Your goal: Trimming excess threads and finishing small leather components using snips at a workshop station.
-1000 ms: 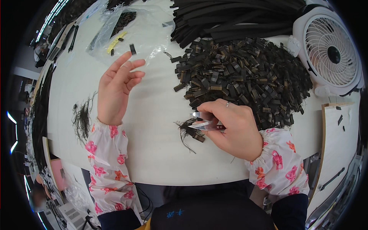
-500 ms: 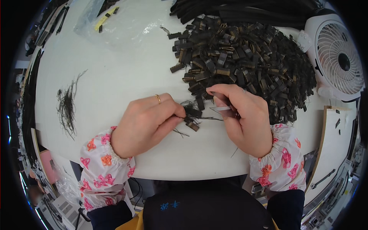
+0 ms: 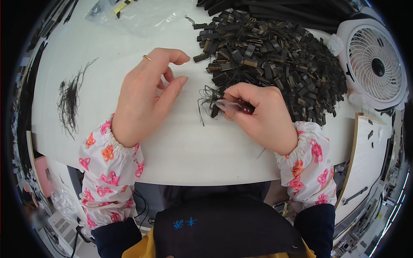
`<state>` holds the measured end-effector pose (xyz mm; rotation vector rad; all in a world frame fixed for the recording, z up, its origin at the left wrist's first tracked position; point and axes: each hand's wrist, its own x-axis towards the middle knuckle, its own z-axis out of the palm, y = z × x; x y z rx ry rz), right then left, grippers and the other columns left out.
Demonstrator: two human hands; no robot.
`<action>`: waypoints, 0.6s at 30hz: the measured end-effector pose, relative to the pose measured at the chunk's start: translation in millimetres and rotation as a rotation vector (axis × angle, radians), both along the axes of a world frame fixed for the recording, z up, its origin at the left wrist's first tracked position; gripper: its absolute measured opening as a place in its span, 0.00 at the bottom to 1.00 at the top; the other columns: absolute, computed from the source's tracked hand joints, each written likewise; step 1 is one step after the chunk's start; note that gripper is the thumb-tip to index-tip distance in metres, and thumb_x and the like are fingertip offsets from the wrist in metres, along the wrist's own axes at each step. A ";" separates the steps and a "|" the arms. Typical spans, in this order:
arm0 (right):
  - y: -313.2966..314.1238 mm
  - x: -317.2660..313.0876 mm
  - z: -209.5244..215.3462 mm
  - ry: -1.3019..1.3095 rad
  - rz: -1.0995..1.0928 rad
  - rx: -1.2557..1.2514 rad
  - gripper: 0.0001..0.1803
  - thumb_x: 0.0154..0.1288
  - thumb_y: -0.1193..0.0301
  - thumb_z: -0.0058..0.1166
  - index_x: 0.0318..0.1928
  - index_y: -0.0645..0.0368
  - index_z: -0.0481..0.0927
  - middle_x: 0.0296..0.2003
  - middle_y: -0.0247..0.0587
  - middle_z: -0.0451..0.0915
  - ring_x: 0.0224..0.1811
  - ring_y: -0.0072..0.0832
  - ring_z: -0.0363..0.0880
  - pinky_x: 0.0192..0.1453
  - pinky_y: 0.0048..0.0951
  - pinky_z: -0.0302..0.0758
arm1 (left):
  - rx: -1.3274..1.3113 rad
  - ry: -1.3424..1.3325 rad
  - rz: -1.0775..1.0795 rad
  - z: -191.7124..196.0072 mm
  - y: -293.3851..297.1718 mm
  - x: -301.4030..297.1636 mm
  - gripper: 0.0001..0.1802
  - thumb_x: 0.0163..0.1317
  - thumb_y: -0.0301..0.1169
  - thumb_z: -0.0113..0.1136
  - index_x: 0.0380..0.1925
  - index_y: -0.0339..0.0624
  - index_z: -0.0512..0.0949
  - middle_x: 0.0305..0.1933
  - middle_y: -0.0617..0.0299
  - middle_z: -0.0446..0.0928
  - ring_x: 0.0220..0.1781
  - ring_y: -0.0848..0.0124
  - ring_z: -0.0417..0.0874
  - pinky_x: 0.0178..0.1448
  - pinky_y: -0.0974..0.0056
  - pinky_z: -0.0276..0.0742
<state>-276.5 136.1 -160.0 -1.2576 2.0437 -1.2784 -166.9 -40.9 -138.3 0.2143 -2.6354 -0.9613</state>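
My right hand (image 3: 262,114) is closed around small thread snips (image 3: 246,106) with pointed metal blades and a dark red handle. Their blades, a little blurred, reach over a tangle of dark threads (image 3: 208,95) beside small black fabric loops. My left hand (image 3: 148,92) hovers above the white table, to the left of the threads. Its thumb and forefinger are spread, with nothing between them. A big heap of black fabric loops (image 3: 275,60), many with loose thread ends, lies beyond my right hand.
A white fan (image 3: 373,56) stands at the right of the heap. Loose dark threads (image 3: 69,101) lie at the table's left. Clear plastic film (image 3: 137,21) and long black strips (image 3: 292,13) are at the back. A wooden-edged board (image 3: 365,150) sits at the right.
My left hand has let go of the threads and loops, opened, and moved up and left. My right hand has shifted slightly left and up with the snips, toward the threads.
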 end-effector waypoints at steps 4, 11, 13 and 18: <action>-0.4 -5.2 11.4 -0.181 -0.032 0.078 0.06 0.60 0.74 0.56 0.31 0.65 0.78 0.21 0.32 0.80 0.21 0.10 0.69 0.24 0.15 0.63 | 0.010 0.037 -0.147 6.3 10.7 7.9 0.07 0.50 0.21 0.61 0.30 0.36 0.75 0.27 0.62 0.76 0.25 0.77 0.73 0.30 0.73 0.69; -5.5 3.2 7.1 -0.285 -0.111 -0.038 0.06 0.54 0.76 0.57 0.25 0.67 0.77 0.18 0.40 0.77 0.19 0.22 0.74 0.25 0.22 0.71 | 0.211 -0.019 -0.108 -10.8 28.1 1.0 0.09 0.50 0.22 0.62 0.32 0.35 0.74 0.24 0.62 0.77 0.24 0.76 0.78 0.29 0.72 0.74; -3.5 -1.2 12.6 -0.160 -0.021 0.100 0.08 0.53 0.74 0.60 0.28 0.66 0.76 0.20 0.40 0.77 0.21 0.22 0.75 0.27 0.21 0.72 | 0.325 -0.011 -0.090 -11.1 26.6 0.9 0.10 0.50 0.23 0.62 0.32 0.35 0.74 0.23 0.60 0.77 0.24 0.74 0.79 0.28 0.71 0.75; -1.6 -2.2 7.8 -0.143 -0.117 -0.163 0.17 0.55 0.72 0.62 0.44 0.63 0.74 0.36 0.39 0.79 0.25 0.13 0.71 0.28 0.17 0.68 | 0.329 -0.154 -0.214 -6.9 19.2 1.5 0.10 0.52 0.20 0.58 0.36 0.35 0.73 0.25 0.59 0.79 0.25 0.74 0.81 0.30 0.73 0.76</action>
